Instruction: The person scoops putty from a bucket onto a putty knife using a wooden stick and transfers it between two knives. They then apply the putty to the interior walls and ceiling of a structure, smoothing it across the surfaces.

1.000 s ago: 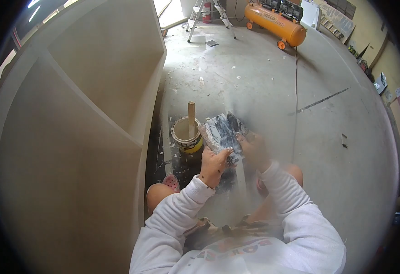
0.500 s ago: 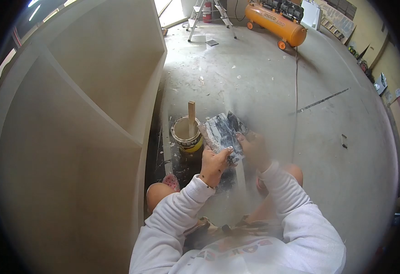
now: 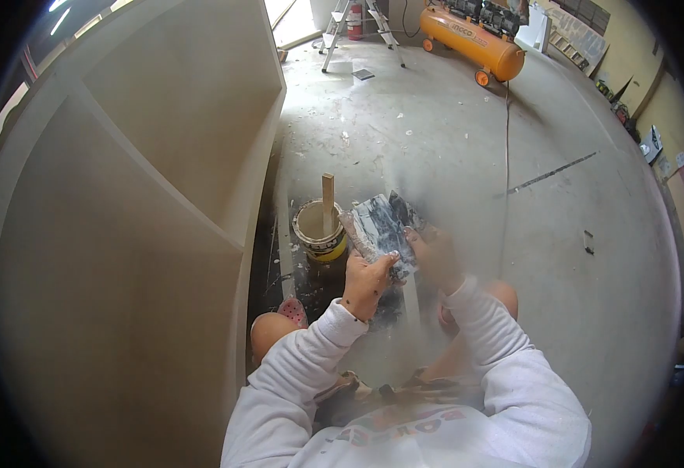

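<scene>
My left hand [image 3: 367,282] is closed round the lower edge of a flat scraper plate [image 3: 378,222], thumb on top. White and dark filler streaks its face. My right hand [image 3: 435,251] is closed on a second, dark scraper [image 3: 406,209], its blade lying against the plate's right side; a haze on the lens blurs this hand, and its handle is hidden. Just left of the plate stands an open filler bucket [image 3: 320,234] with a yellow-and-black label. A wooden stick [image 3: 328,204] leans upright in it.
A large pale panelled cabinet [image 3: 131,273] rises close on my left. Farther off are a stepladder [image 3: 364,35], a fire extinguisher [image 3: 354,22] and an orange air compressor [image 3: 474,43]. A hose [image 3: 506,148] runs along the floor. White flecks dot the concrete.
Both hands and the scrapers have barely moved. Something brownish, perhaps part of a person, now shows at the compressor's upper right.
</scene>
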`<state>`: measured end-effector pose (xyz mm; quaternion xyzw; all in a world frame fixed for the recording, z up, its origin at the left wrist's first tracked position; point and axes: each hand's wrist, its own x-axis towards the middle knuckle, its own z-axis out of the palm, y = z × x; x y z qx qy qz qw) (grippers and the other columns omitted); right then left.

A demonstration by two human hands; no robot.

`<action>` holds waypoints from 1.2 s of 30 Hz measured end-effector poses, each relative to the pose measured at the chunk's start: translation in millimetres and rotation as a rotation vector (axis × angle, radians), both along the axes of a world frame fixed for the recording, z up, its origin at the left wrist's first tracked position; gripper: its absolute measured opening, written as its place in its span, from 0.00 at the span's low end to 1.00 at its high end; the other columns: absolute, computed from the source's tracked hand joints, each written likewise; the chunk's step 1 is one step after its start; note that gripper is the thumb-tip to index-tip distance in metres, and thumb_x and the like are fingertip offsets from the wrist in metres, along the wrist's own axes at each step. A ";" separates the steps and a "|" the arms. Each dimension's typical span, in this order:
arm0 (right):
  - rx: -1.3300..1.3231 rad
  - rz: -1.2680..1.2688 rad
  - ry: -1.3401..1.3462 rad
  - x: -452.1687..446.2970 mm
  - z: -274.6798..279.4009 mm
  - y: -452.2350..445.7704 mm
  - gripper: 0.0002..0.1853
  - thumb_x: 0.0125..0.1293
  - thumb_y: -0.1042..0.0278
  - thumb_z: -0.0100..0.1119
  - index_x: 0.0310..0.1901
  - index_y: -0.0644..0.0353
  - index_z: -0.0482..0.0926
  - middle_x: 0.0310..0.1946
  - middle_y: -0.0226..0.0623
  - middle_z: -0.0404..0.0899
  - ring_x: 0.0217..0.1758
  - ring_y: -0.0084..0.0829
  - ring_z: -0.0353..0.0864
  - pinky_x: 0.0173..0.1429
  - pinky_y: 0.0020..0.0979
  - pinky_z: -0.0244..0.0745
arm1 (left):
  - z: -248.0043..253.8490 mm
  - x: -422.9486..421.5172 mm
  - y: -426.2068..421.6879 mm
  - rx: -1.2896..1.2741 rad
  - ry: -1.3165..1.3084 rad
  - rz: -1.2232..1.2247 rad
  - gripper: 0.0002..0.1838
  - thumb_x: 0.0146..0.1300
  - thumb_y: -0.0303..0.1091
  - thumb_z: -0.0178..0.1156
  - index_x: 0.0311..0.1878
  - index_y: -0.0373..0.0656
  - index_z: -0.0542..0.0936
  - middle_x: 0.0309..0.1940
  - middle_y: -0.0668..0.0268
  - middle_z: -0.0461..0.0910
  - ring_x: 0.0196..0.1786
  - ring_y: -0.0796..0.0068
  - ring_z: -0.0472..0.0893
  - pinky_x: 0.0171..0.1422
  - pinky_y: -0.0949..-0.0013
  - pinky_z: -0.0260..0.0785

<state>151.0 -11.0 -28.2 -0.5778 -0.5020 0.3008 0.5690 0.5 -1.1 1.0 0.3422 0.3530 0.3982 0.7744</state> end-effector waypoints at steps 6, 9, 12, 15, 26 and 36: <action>0.006 -0.011 0.033 -2.4 3.3 -0.3 0.08 0.63 0.70 0.55 0.35 0.67 0.79 0.17 0.21 0.69 0.23 0.13 0.60 0.26 0.22 0.60 | 2.9 0.0 -0.3 -0.015 0.004 0.005 0.13 0.57 0.24 0.56 0.47 0.40 0.72 0.37 0.68 0.78 0.34 0.77 0.80 0.30 0.68 0.80; -0.044 -0.018 -0.047 -1.6 6.7 -2.6 0.08 0.63 0.70 0.55 0.34 0.68 0.79 0.17 0.22 0.69 0.23 0.13 0.60 0.26 0.22 0.61 | 2.6 -0.3 -0.8 -0.019 0.005 0.003 0.13 0.57 0.24 0.56 0.46 0.40 0.72 0.37 0.67 0.78 0.34 0.77 0.80 0.30 0.67 0.80; 0.029 -0.028 -0.084 -3.3 7.2 -1.7 0.08 0.63 0.70 0.56 0.34 0.68 0.79 0.17 0.21 0.68 0.23 0.13 0.60 0.26 0.22 0.61 | 1.7 -0.8 -0.6 -0.023 -0.011 0.002 0.12 0.57 0.25 0.56 0.46 0.40 0.72 0.37 0.67 0.78 0.34 0.76 0.80 0.30 0.67 0.80; 0.002 -0.008 -0.072 0.3 10.2 -3.1 0.09 0.63 0.69 0.56 0.34 0.67 0.79 0.17 0.22 0.69 0.23 0.13 0.60 0.26 0.22 0.61 | 0.1 0.5 -0.2 -0.009 0.008 0.009 0.12 0.57 0.24 0.56 0.45 0.40 0.72 0.36 0.67 0.78 0.33 0.76 0.80 0.30 0.67 0.80; -0.171 0.045 -0.014 4.3 0.9 -2.3 0.12 0.64 0.71 0.54 0.46 0.68 0.77 0.37 0.33 0.81 0.36 0.19 0.74 0.43 0.25 0.70 | 2.6 -0.3 -0.1 -0.004 -0.017 0.010 0.12 0.57 0.23 0.56 0.45 0.38 0.72 0.35 0.66 0.78 0.30 0.76 0.80 0.29 0.67 0.80; -0.015 0.028 0.052 1.3 -6.3 1.5 0.09 0.63 0.71 0.55 0.37 0.68 0.79 0.21 0.24 0.74 0.26 0.13 0.63 0.30 0.21 0.64 | -1.3 0.5 0.6 -0.010 -0.020 0.009 0.13 0.56 0.23 0.56 0.46 0.39 0.72 0.36 0.67 0.78 0.32 0.76 0.80 0.28 0.69 0.80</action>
